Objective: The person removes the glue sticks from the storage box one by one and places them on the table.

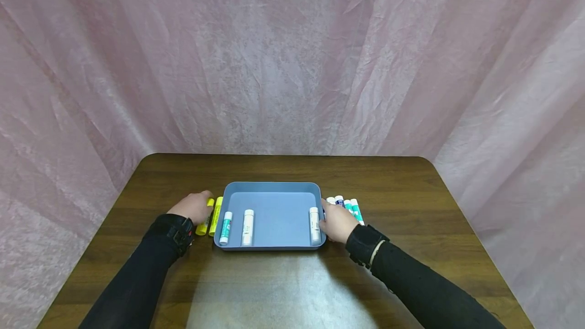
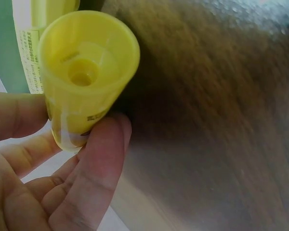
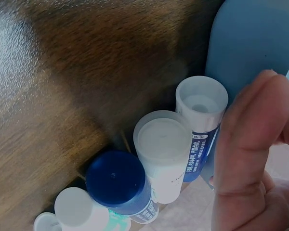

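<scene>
My left hand point(image 1: 194, 208) is left of the blue-grey tray point(image 1: 271, 185), pinching a yellow glue stick point(image 2: 94, 103) between thumb and fingers. Its hollow round end faces the left wrist camera. A second yellow glue stick point(image 1: 216, 216) lies between that one and the tray. My right hand point(image 1: 339, 222) rests by the tray's right rim, its thumb extended, with nothing seen between the fingers. Close beside it is a blue-and-white glue stick point(image 3: 197, 139). Inside the tray lie a teal-and-white glue stick point(image 1: 226, 228), a white glue stick point(image 1: 247, 228) and another white one point(image 1: 315, 226) at the right.
More glue sticks stretch in a row right of the tray, including a white one point(image 3: 164, 154), a blue-capped one point(image 3: 116, 180) and a teal one point(image 1: 356, 210). All are on the brown wooden table point(image 1: 393, 182). A pink curtain point(image 1: 292, 65) hangs behind.
</scene>
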`<state>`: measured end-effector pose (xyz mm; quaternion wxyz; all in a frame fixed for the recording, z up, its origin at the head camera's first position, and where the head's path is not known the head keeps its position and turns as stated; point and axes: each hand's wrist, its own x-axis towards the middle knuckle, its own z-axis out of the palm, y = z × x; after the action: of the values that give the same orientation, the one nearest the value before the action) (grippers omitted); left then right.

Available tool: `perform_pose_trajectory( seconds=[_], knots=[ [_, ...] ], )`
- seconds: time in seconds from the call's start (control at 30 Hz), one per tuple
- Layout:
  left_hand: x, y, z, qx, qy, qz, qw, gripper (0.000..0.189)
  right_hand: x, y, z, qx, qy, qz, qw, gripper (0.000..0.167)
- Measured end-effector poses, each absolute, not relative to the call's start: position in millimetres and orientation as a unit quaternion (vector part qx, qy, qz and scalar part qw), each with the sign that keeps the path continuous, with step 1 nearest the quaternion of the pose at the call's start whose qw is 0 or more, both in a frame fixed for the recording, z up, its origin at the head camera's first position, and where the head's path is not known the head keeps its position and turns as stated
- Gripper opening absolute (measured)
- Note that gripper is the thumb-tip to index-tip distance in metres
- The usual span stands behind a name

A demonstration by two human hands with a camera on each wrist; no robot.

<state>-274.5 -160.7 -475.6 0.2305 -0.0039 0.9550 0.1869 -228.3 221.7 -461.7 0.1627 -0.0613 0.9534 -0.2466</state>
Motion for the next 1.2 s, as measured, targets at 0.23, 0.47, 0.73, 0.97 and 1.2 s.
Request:
perform_pose_trajectory(
  seconds=[0.23,0.47,0.73,0.97,1.2],
  knots=[
    [-275.4,-159.2,-476.7,0.007,0.958,0.182,0.22,0.05,-226.9,222.0,-461.0,-0.069,0.955,-0.244,0.156,0.064],
    [-274.6,-158.0,-477.2,0.01,0.958,0.183,0.22,0.049,-227.4,222.1,-460.3,-0.062,0.952,-0.248,0.165,0.064],
    [-274.1,-156.7,-475.0,0.01,0.96,0.183,0.209,0.049,-228.2,222.4,-462.1,-0.06,0.951,-0.254,0.165,0.064],
    [-274.7,-157.5,-476.5,0.005,0.962,0.178,0.206,0.05,-228.5,222.9,-464.6,-0.064,0.952,-0.254,0.161,0.065],
    [-275.6,-157.7,-477.3,-0.001,0.961,0.182,0.21,0.05,-228.6,223.0,-465.4,-0.062,0.95,-0.259,0.163,0.065]
  ],
)
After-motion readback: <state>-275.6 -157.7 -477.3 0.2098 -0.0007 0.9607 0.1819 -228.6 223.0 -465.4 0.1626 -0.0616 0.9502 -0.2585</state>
